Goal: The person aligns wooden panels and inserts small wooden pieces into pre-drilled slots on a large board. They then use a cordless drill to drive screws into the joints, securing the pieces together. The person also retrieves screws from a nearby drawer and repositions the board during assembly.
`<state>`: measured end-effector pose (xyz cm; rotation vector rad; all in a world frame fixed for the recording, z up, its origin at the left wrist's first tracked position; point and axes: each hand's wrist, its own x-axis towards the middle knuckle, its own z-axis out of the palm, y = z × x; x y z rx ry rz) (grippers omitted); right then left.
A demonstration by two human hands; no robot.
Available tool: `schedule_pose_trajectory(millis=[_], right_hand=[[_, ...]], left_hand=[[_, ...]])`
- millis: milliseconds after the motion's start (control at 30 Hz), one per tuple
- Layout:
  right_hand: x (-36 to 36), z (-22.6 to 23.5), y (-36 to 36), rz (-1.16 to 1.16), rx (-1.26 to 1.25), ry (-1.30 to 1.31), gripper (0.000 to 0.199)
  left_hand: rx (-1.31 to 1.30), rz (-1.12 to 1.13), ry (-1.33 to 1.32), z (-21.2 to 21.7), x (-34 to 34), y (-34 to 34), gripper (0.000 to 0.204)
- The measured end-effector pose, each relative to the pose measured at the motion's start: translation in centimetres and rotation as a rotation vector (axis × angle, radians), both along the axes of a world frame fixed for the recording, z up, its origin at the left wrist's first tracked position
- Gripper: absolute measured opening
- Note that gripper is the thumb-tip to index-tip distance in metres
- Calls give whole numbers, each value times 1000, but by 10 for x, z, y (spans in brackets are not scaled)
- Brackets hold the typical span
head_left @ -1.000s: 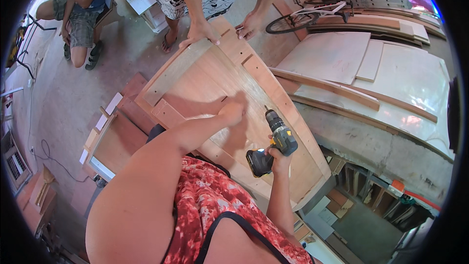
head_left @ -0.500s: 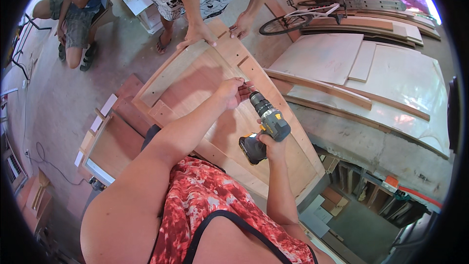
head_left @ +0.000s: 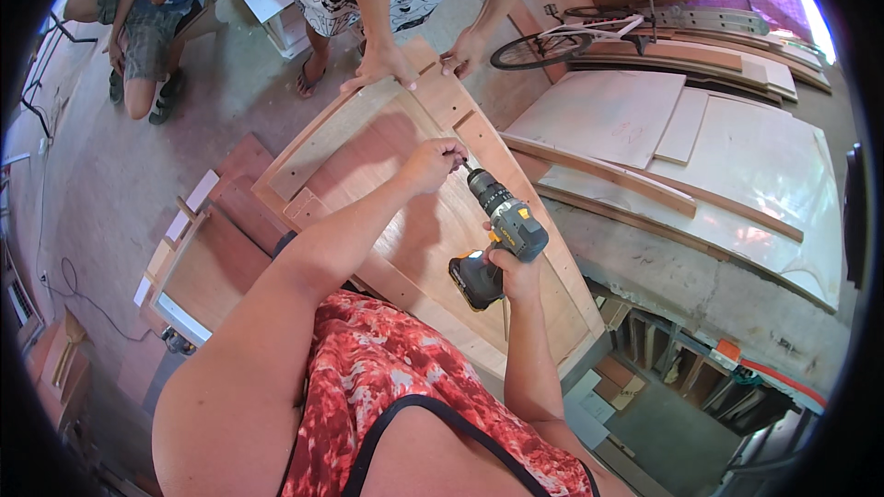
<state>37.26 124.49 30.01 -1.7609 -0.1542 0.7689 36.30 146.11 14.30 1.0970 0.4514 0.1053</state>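
My right hand (head_left: pixel 516 267) is wrapped round the handle of a grey and black cordless drill (head_left: pixel 516 225) with yellow parts. Its bit points up and left toward my left hand (head_left: pixel 436 166). The fingers of that hand are pinched together at the bit's tip; whatever is between them is too small to make out. Both hands are over a large wooden frame panel (head_left: pixel 368 147) with a recessed middle and dark holes along its rails. At the far end, a co-worker's left-side hand (head_left: pixel 382 64) and right-side hand (head_left: pixel 465 51) rest on the panel's edge.
White boards (head_left: pixel 727 166) and timber strips lie stacked at the right, with a bicycle (head_left: pixel 571 41) behind them. Another wooden frame (head_left: pixel 216 262) is at the left. A seated person (head_left: pixel 147 28) is at the far left. A cable (head_left: pixel 101 308) runs along the floor.
My left hand's fingers have closed together at the drill bit and shifted slightly. The view has moved a little; the drill stays almost in the same place.
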Motion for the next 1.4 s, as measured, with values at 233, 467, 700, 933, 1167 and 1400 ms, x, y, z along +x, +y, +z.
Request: schedule_pose_trajectory(millis=[233,467,700,933,1167,1400], right_hand=[[6,3,9,19,-25,-2,60],[15,15,21,81,-44,-9,68],[21,9,26,51,20,48,72],[45,-1,62,80,-17,-46,67],[110,-2,145,175,-347,-27,41],[159,-4,209,331,-540,16,34]], left_hand=[[91,-51,18,-6,-1,7,12],[-177,-183,-10,-4,-2,30,10],[-978,-115,-109,-8,0,33,6],[-1420,263,-200,-10,27,13,7],[-1409,507,-83,-32,83,26,21],[-1402,649,-8,-53,119,49,19]])
